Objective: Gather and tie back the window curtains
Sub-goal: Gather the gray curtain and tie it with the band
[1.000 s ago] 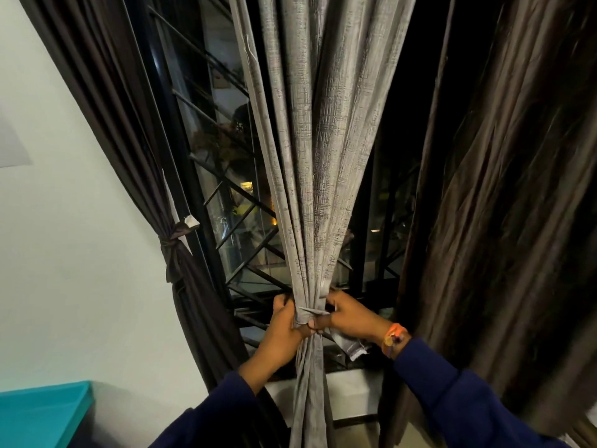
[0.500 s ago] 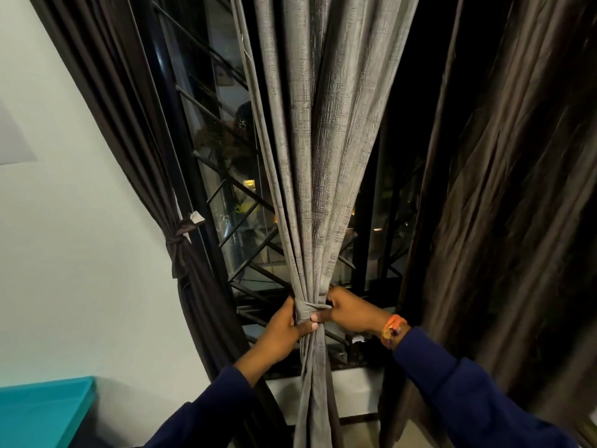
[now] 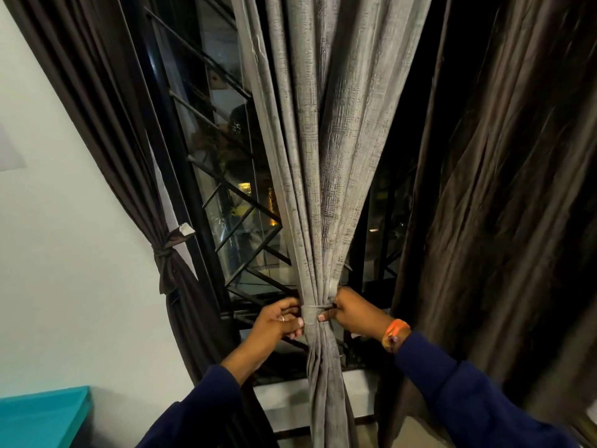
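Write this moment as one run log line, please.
left hand: grips tie band | right hand: grips tie band | grey curtain: gathered | tie band: wrapped around curtain

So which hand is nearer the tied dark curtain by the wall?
Left. The left hand grips the grey curtain on the side toward the tied dark curtain; the right hand grips its far side.

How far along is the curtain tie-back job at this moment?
Done: the dark left curtain is knotted back beside the window frame. In hand: the grey curtain is gathered into a bunch, and the left hand and right hand grip a tie band around it; whether it is knotted cannot be told. Left: the dark right curtain hangs loose with no tie visible.
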